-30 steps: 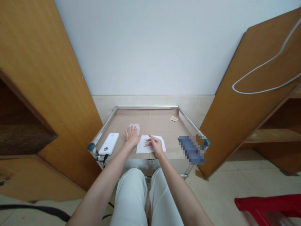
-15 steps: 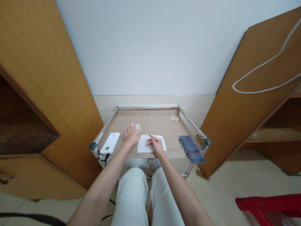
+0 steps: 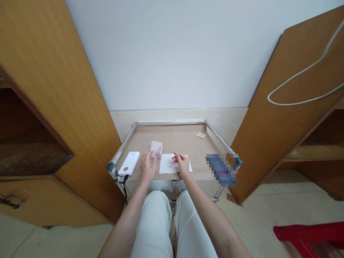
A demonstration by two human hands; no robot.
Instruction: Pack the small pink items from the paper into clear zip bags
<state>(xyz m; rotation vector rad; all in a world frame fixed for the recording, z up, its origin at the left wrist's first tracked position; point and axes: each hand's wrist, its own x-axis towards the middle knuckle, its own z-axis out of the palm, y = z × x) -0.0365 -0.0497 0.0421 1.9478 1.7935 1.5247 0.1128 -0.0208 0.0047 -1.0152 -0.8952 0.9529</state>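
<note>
A small tissue pack with pink markings (image 3: 156, 147) lies on the table's left half. My left hand (image 3: 147, 166) rests at its lower left corner, thumb and fingers apart, with the fingertips at the pack's edge. Right of it, a white tissue (image 3: 167, 166) is spread flat near the front edge. Over the tissue's right part is my right hand (image 3: 183, 165), its fingers drawn together in a pinch. Whatever sits between those fingertips, if anything, is too small to make out.
A white power bank (image 3: 129, 163) with a black cable lies at the left of the metal-railed table (image 3: 177, 134). A small tan card (image 3: 201, 135) lies at the back right, a pixelated blue item (image 3: 221, 170) at the right. Wooden cabinets (image 3: 91, 118) flank the table; a red stool (image 3: 309, 231) stands lower right.
My left hand has drawn back from over the tissue pack toward its lower left, uncovering it. The pack sits a little nearer to me. My right hand stays over the tissue.
</note>
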